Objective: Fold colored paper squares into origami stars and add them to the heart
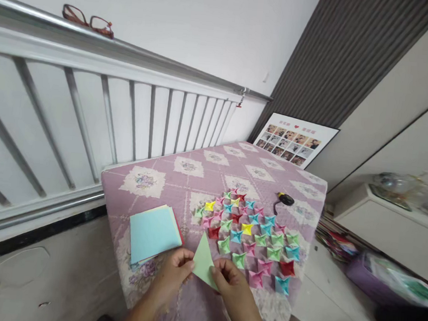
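Note:
A light green sheet of origami paper [202, 260], folded to a triangle, is held up between both hands over the near part of the table. My left hand [177, 268] pinches its left corner between thumb and fingers. My right hand [230, 278] grips the right corner the same way. Just left of the hands lies a stack of square paper [155, 233], light blue on top with red and cream edges showing. To the right, several small folded paper stars [246, 229] in pink, green, blue, red and yellow stand in rows.
A purple patterned cloth [167, 186] covers the table. A black object with a short strap [285, 199] lies near its right side. Behind stand a white radiator [138, 119] with glasses [88, 22] on its pipe, and a photo board [294, 140].

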Available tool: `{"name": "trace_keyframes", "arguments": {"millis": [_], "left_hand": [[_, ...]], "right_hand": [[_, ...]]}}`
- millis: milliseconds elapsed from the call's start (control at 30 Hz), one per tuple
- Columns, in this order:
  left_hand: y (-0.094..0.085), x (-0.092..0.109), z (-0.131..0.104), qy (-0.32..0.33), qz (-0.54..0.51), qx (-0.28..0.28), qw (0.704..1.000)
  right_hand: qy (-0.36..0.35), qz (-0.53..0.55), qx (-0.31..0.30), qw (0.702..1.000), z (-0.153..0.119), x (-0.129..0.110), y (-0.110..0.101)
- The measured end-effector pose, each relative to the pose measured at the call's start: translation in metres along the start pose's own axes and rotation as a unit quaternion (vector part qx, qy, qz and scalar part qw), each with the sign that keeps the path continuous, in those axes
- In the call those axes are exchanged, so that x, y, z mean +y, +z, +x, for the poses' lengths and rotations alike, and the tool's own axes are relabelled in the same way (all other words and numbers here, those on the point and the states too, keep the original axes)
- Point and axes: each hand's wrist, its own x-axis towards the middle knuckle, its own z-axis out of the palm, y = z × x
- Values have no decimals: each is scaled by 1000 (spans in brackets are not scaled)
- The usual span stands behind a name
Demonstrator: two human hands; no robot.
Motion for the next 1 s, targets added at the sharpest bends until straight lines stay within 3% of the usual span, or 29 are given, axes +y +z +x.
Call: {"name": "trace_keyframes", "arguments": {"millis": [167, 400, 633, 800, 1000], "left_hand": [[0, 2, -1, -36, 33, -37, 998], [11, -1, -2, -51, -23, -78, 995], [12, 2, -3, -47, -93, -96, 990], [11, 3, -6, -51, -101, -112, 987], [9, 2, -6, -48, -112, -122, 985]], "right_hand": [[-78, -91, 38, 992, 3, 5, -7], [-116, -141, 55, 982, -10, -1, -10], [-56, -59, -38, 996, -25, -12, -12], [53, 50, -23, 997, -30, -10, -11], [49, 90, -50, 993, -31, -8, -8]]}}
